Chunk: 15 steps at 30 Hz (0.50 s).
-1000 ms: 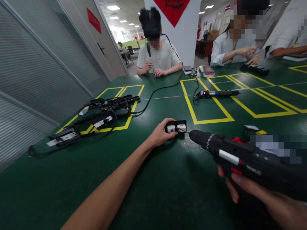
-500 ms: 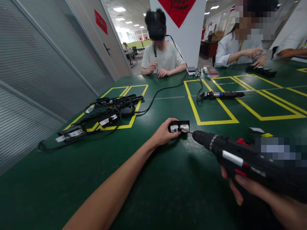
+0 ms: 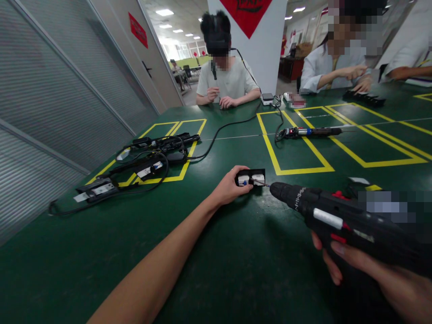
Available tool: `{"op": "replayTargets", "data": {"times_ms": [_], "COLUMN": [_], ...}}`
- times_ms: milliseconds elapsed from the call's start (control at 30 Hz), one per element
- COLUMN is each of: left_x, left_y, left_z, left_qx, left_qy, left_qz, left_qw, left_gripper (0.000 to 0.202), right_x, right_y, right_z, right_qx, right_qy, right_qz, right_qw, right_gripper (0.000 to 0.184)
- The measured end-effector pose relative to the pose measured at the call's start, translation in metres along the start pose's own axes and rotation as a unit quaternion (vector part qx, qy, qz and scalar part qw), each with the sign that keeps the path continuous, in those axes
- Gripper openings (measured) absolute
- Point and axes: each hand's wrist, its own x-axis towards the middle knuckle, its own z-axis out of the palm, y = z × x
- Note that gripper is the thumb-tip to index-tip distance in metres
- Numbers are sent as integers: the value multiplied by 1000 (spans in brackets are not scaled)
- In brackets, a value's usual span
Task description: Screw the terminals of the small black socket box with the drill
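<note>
In my right hand (image 3: pixel 357 263) is a black cordless drill (image 3: pixel 324 216) with red details, its chuck pointing left. A thin bit (image 3: pixel 262 183) runs from the chuck to a small black housing with white inserts (image 3: pixel 259 178), and its tip ends at or just in front of the middle of that piece. My left hand (image 3: pixel 232 185) grips the housing at its left end, thumb in front and fingers behind. A small blue part (image 3: pixel 245 182) shows near the thumb. The palm hides the housing's left edge.
Black cabled assemblies (image 3: pixel 151 157) lie on the green table (image 3: pixel 216 252) to the left. A pen-like electric screwdriver (image 3: pixel 310 132) rests behind, among yellow tape outlines (image 3: pixel 303 171). One person (image 3: pixel 224 76) sits opposite, another (image 3: pixel 337 67) at the right, near black parts (image 3: pixel 364 97).
The view has shifted slightly, so everything sits a few pixels further left. Both hands keep the same grip, and the bit stays at the housing.
</note>
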Motion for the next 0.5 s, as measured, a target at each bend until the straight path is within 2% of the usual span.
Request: {"op": "replayTargets", "data": {"times_ms": [233,400,500], "left_x": [0,0,1], "left_y": [1,2,0], "left_z": [0,-1,0], "left_qx": [-23,-16,-13], "left_qy": [-11,-10,-7], "left_qz": [-14,-7,2], "left_qw": [1000,1000,1000], "left_gripper": [48,48,48], "right_x": [0,1,0], "right_y": [5,-3,0], "right_z": [0,4,4], "right_qx": [-11,-15,-6], "right_qy": [-23,12,-2], "right_qz": [21,9,7], "right_qw": [999,1000,1000], "right_gripper": [29,29,28]}}
